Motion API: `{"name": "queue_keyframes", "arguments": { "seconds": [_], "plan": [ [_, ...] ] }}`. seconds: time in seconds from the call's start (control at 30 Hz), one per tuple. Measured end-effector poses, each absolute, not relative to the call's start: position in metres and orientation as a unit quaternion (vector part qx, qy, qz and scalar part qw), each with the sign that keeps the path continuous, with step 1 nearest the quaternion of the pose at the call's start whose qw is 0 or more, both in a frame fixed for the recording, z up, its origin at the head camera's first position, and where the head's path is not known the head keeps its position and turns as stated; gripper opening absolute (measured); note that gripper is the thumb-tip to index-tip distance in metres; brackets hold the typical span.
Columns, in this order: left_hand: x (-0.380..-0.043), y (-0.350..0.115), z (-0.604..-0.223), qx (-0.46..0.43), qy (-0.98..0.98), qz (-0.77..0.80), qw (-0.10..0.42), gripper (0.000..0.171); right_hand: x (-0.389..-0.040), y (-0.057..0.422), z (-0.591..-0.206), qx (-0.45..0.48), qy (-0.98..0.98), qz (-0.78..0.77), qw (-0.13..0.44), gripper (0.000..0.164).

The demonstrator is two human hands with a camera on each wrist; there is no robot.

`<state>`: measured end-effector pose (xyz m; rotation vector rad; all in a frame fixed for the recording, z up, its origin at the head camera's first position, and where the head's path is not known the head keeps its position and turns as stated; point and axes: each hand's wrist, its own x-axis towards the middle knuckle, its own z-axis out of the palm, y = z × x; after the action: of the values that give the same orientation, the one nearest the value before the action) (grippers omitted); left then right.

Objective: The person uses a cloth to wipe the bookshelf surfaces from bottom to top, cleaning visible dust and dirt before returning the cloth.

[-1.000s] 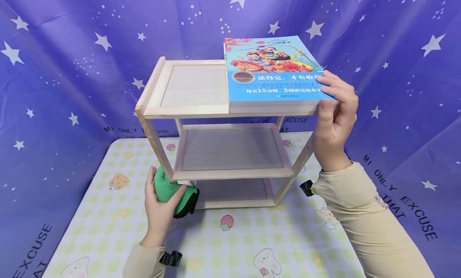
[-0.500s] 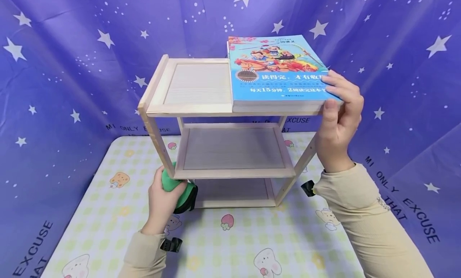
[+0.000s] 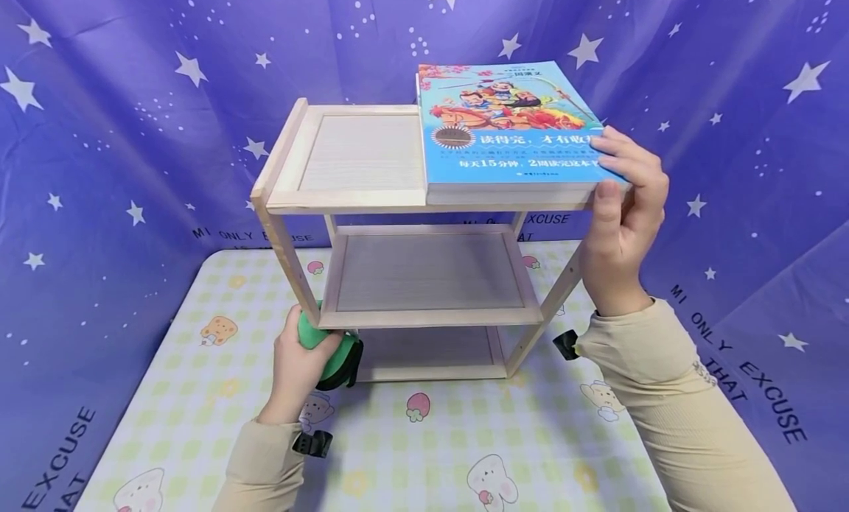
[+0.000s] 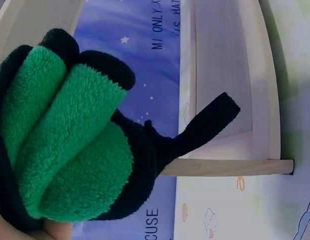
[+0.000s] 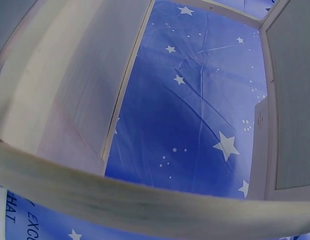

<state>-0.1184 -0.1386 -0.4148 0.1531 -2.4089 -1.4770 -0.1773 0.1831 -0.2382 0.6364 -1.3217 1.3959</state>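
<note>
My left hand (image 3: pixel 298 361) grips a folded green plush cloth item (image 3: pixel 337 361) beside the front left leg of a light wooden shelf rack (image 3: pixel 434 320). In the left wrist view the plush item (image 4: pixel 77 145) shows thick fleecy folds, black trim and a black strap (image 4: pixel 207 122) sticking out. Part of it is hidden behind the leg in the head view. At the rack's upper right corner my right hand (image 3: pixel 626 217) holds on, thumb at the front and fingertips at the corner of a blue book (image 3: pixel 511 125) lying on the top shelf.
The rack has three levels, with its bottom shelf (image 3: pixel 427 353) low over the table. A checked, cartoon-printed cover (image 3: pixel 398 460) lies on the table. Purple starry curtains (image 3: pixel 133 114) hang behind and at both sides. The right wrist view looks past a wooden bar (image 5: pixel 144 200) of the rack.
My left hand has closed more tightly round the green plush item and moved slightly up and right, partly behind the rack's leg. The right hand keeps its hold at the corner.
</note>
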Motion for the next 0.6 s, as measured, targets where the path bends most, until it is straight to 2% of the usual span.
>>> {"name": "queue_keyframes", "arguments": {
  "seconds": [0.27, 0.6],
  "plan": [
    [-0.119, -0.14, -0.415, 0.064, -0.816, -0.56, 0.126, 0.043, -0.178, 0.182, -0.237, 0.271, -0.546, 0.587, 0.532, 0.06],
    [-0.118, -0.137, -0.432, 0.084, -0.809, -0.568, 0.121, 0.048, -0.179, 0.183, -0.238, 0.264, -0.553, 0.581, 0.536, 0.06]
  ]
}}
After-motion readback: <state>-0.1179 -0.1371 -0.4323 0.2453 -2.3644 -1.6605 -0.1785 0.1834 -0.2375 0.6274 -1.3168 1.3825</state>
